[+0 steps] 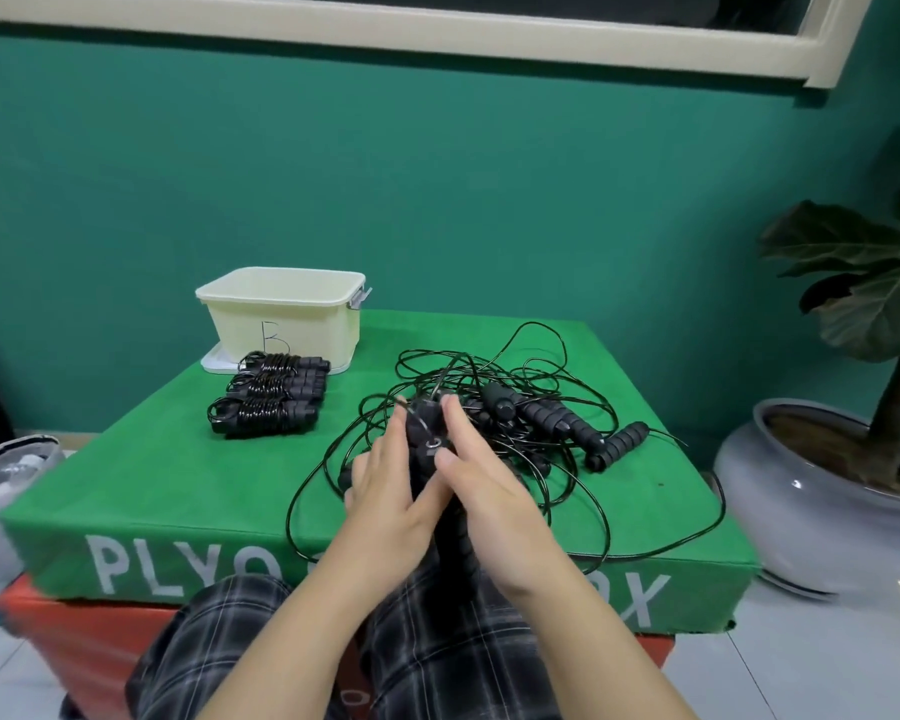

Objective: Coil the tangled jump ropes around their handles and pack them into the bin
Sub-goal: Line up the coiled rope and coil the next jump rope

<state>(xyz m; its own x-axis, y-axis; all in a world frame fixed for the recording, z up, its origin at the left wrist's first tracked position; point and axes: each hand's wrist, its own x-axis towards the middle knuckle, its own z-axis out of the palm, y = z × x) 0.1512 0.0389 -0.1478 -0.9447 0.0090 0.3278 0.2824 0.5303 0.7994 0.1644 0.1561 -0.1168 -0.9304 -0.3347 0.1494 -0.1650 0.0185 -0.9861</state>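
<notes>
**On the plyo box: a pair of handles held ready, cord not yet wound**

Over the near middle of the green plyo box [178, 485], both hands are closed in on one pair of black jump-rope handles [427, 433], held together and pointing away from the person. The left hand [385, 491] lies along the left side with fingers nearly straight; the right hand [484, 491] lies along the right side, its thumb across the handles. Whether the fingers curl underneath cannot be told; together they appear to clamp the pair between them.

Thin black cord runs from the handle tips into the tangled pile [515, 407], which spreads over the right half of the box top, with one loop hanging over the front edge. Several more loose foam-grip handles [557, 418] lie in that pile.

Three coiled ropes [271, 397] lie side by side at the back left, just in front of the cream bin [287, 314], which is marked "B". None can be seen inside it.

Judgement: the step in hand is the start of winding a fourth rope. The next move calls for one hand to hold both handles firmly while the other draws this rope's cord free of the tangle and wraps it round them. Snagging on neighbouring cords is the likely fault.
</notes>
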